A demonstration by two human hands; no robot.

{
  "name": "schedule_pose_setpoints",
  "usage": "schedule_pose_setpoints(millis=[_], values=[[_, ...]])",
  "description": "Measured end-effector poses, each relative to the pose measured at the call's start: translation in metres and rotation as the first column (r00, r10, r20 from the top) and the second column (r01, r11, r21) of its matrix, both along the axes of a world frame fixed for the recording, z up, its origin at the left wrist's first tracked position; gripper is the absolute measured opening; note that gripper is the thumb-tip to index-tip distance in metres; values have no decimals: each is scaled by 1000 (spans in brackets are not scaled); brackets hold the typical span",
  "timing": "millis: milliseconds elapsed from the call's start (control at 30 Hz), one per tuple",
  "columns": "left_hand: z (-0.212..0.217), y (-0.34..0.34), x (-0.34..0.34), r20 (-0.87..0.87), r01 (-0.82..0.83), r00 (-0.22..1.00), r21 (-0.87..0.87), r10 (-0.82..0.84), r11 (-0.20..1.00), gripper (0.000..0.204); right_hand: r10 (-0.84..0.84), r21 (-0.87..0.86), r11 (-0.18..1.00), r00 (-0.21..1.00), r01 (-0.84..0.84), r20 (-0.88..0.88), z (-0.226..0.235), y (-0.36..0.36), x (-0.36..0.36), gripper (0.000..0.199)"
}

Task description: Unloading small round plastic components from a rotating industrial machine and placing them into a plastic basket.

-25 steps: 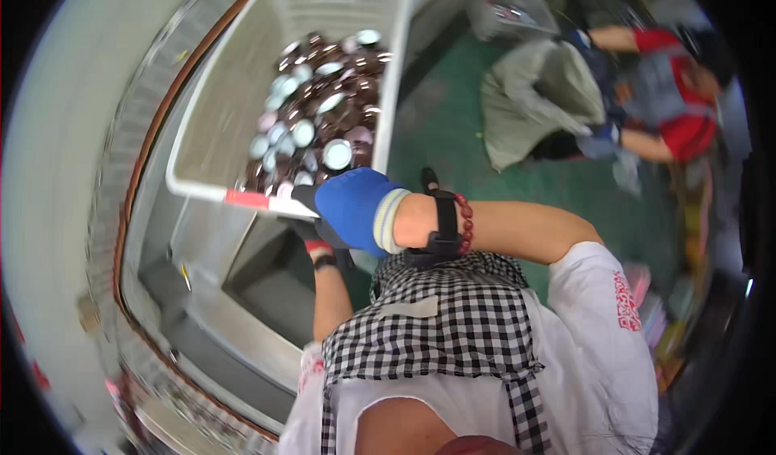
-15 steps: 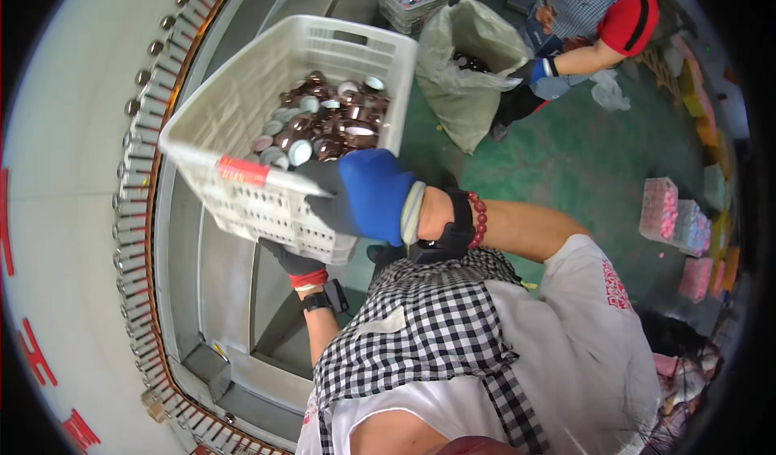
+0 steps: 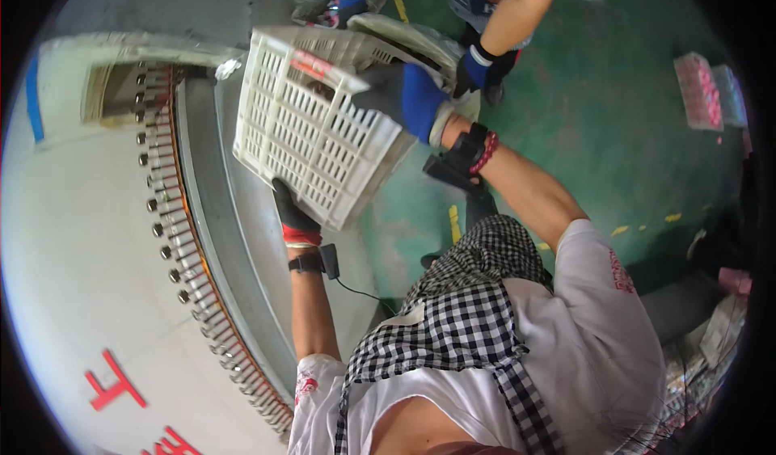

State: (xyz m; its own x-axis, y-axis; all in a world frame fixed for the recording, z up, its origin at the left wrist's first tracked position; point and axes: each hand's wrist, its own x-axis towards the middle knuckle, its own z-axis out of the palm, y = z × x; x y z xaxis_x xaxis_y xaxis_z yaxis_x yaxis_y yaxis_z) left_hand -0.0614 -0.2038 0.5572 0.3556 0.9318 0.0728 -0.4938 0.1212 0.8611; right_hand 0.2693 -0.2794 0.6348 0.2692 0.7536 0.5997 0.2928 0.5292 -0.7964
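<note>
A white slatted plastic crate (image 3: 299, 140) is tipped away from me, its underside facing me. My right hand (image 3: 408, 103), in a blue and dark grey glove, grips its upper right rim beside a red label. Against the lower edge, my left hand (image 3: 293, 212) in a dark glove with a red cuff bears up the crate; part of its fingers is hidden. The crate's far side meets the mouth of a pale sack (image 3: 408, 36). Most of the crate's inside is out of sight, with only a dark brown patch showing past the rim.
A co-worker stands beyond the crate, one gloved hand (image 3: 477, 69) at the sack's right and another (image 3: 350, 6) at its far left. A curved line of metal spindles (image 3: 166, 204) runs along my left. Pink-filled plastic boxes (image 3: 699, 91) stand on the green floor.
Both my hands have tipped the crate up and over toward the sack, hiding the shiny brown and white round pieces seen before. My view has turned, and the sack is now behind the crate.
</note>
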Motion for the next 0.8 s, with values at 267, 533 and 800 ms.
schedule_pose_setpoints(millis=[267,533,800], values=[[76,119,-58,-371,281,907,185,-198,942,61,-384,-9,919,900,394,207,-32,-7,2,29],[120,138,-65,-575,441,776,200,-259,875,59,-80,5,995,787,104,-612,-90,-9,-13,21],[140,131,-53,-610,550,725,232,-321,802,67,-112,-39,991,643,126,-758,-87,-18,-13,27]])
